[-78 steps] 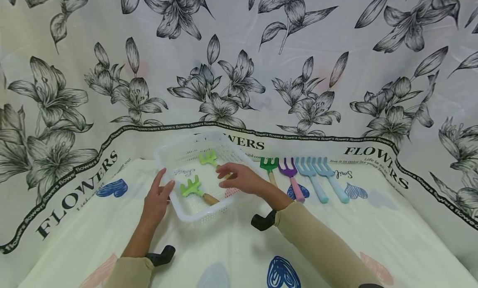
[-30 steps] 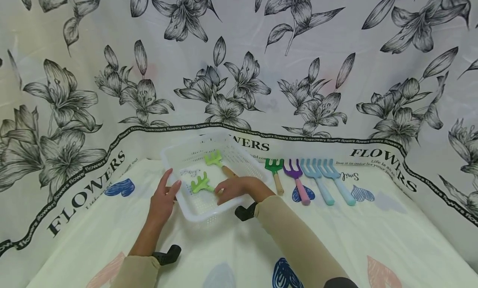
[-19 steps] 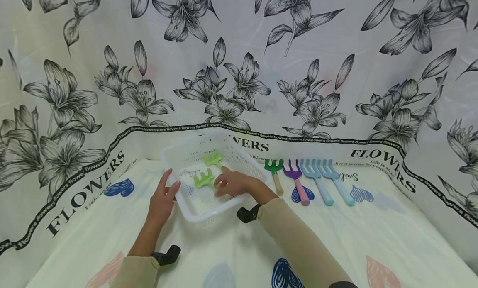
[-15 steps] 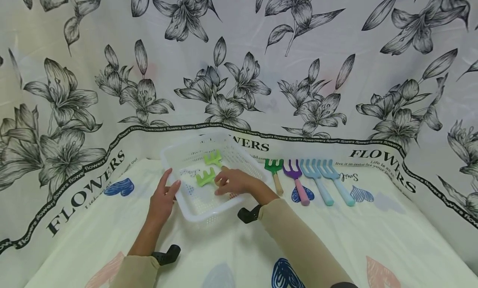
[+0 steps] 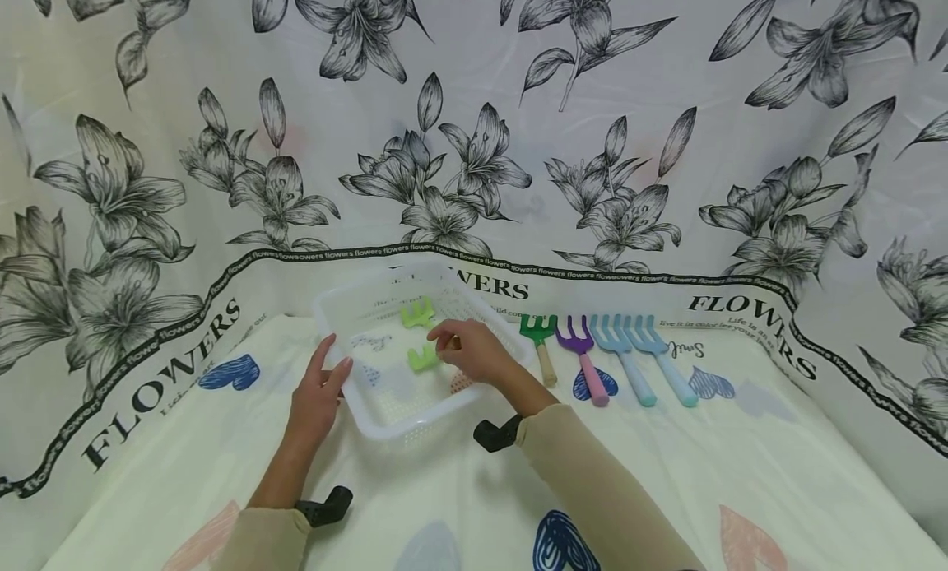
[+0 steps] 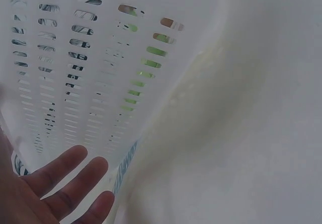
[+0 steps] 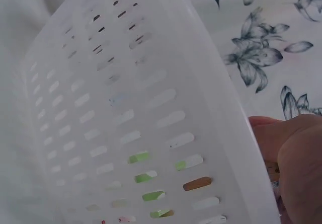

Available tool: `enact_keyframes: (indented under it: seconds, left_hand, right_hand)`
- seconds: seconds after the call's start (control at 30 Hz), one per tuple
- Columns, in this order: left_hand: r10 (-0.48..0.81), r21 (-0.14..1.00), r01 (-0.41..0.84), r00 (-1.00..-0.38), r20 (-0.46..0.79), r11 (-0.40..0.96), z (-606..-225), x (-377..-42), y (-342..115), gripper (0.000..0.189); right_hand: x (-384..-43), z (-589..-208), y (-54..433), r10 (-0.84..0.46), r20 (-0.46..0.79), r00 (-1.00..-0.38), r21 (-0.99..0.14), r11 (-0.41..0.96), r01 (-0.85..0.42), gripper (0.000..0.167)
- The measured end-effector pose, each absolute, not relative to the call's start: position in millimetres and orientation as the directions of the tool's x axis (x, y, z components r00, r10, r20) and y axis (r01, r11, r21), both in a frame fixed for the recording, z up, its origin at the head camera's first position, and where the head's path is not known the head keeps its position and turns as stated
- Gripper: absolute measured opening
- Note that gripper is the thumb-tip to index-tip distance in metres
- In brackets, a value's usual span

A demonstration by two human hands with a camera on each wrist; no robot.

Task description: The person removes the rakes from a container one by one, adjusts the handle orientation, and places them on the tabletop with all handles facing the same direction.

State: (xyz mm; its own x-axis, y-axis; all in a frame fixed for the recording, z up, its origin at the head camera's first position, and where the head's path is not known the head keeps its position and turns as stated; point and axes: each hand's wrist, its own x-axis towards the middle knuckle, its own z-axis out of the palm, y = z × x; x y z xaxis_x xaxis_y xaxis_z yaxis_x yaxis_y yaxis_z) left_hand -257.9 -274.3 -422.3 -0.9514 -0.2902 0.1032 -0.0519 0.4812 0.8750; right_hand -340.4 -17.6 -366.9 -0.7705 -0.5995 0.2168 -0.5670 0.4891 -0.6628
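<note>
White basket point(image 5: 388, 432) stands before a flower-print drape point(image 5: 474, 77), near the back edge of a heart-printed cloth point(image 5: 400, 489); a left hand point(image 5: 314, 398), fingers extended, rests at its left rim. A right hand point(image 5: 474, 353), fingers bent, reaches in; whether it grips anything cannot be told. Four longer rakes point(image 5: 588, 373) lie to the basket's right; two light-green rakes point(image 5: 418, 314) lie inside, handles hidden by the right hand.

The basket point(image 5: 385, 430) is white, its rake heads point(image 5: 418, 313) lime green, the curtain point(image 5: 474, 77) black-flowered on white.
</note>
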Motion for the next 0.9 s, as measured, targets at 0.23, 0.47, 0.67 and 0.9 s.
enact_keyframes:
  seconds: [0.23,0.47,0.67,0.9]
  left_hand:
    - [-0.301,0.875,-0.052,-0.948,0.109,0.482,-426,-256,-277,0.071]
    - [-0.293,0.878,-0.044,-0.950,0.112,0.477,-427,-256,-278,0.071]
    - [-0.287,0.880,-0.043,-0.952,0.109,0.473,-425,-257,-277,0.072]
    - [-0.287,0.883,-0.044,-0.952,0.105,0.468,-426,-259,-275,0.072]
  right_hand:
    - [-332,-368,-18,-0.476,0.346,-0.809,-0.687,0.458,-0.564,0.019]
    - [-328,-371,-18,-0.332,0.455,-0.827,-0.693,0.452,-0.562,0.016]
    - [-328,-372,-15,-0.204,0.497,-0.844,-0.755,0.378,-0.536,0.013]
    - [-330,-370,-6,-0.015,0.528,-0.849,-0.823,0.238,-0.516,0.015]
